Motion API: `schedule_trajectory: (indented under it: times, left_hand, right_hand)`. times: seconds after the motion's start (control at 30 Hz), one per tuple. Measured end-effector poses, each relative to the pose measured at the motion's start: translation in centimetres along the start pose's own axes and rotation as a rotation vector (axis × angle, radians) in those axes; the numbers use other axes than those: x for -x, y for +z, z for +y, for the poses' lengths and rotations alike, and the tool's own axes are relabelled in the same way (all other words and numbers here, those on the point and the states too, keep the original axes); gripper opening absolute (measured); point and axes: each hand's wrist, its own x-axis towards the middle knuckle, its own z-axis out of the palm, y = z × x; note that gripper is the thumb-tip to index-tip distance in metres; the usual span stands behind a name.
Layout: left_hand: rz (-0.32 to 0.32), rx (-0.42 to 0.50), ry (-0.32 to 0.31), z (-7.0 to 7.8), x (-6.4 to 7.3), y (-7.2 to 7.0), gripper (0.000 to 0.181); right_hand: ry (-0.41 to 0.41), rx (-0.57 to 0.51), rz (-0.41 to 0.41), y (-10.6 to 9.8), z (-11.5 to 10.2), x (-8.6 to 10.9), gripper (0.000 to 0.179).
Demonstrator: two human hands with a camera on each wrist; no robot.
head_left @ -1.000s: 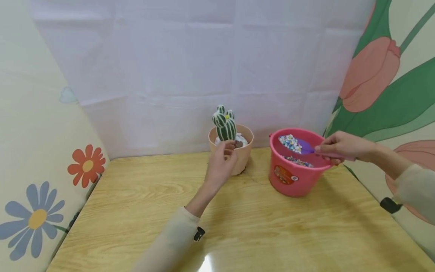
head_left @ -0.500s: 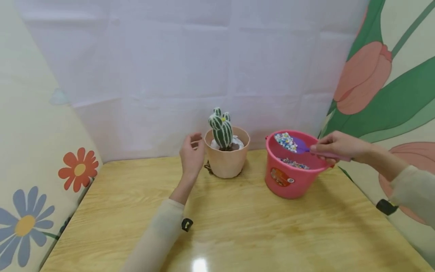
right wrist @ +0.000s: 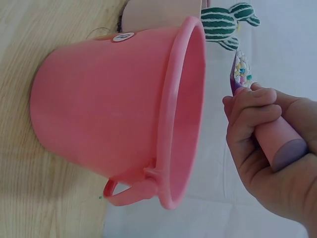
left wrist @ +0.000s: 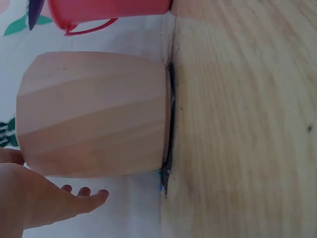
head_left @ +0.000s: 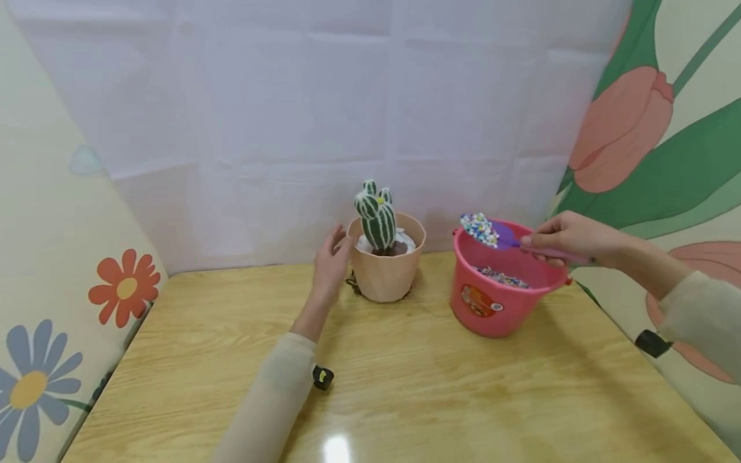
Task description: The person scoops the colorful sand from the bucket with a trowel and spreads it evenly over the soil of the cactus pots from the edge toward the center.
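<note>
In the head view, my right hand (head_left: 576,236) grips the pink handle of a toy shovel (head_left: 506,235) with a purple blade. Small multicoloured beads (head_left: 479,229) are heaped on the blade, which is above the rim of a pink bucket (head_left: 492,312). More beads lie inside the bucket. My left hand (head_left: 330,273) is at the left side of a peach flowerpot (head_left: 384,280), its thumb right at the rim and its fingers extended in the left wrist view. A green-and-white striped knitted cactus (head_left: 379,225) stands in the pot, with crumpled white filling around its base.
A wooden table (head_left: 405,386) carries the pot and bucket, the bucket right of the pot. A white cloth (head_left: 278,128) hangs behind them. Flower-painted walls flank the table, with a red flower (head_left: 124,288) at the left.
My left hand has come away from the cactus base and moved left to the side of the pot. My right hand has raised the loaded shovel slightly, to the left over the bucket.
</note>
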Motion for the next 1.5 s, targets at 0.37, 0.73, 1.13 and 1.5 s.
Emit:
schedule_trajectory:
  times: [0.37,0.73,1.13,1.5]
  left_hand:
    - [-0.04,0.073,-0.003,-0.8,-0.1,0.1,0.056]
    - [0.043,0.082,0.024,-1.2,-0.1,1.1,0.048]
    - [0.073,0.065,0.043,-1.1,-0.2,1.5,0.05]
    - [0.078,0.088,0.05,-1.4,-0.1,1.8,0.048]
  right_hand:
    - [0.014,0.033,0.034,0.0,-1.5,-1.4,0.047]
    - [0.039,0.004,0.052,1.3,-3.3,-2.5,0.049]
    - [0.056,-0.016,0.02,2.1,-5.3,-4.6,0.043]
    - [0.05,-0.007,0.048,3.0,-5.8,-6.9,0.041]
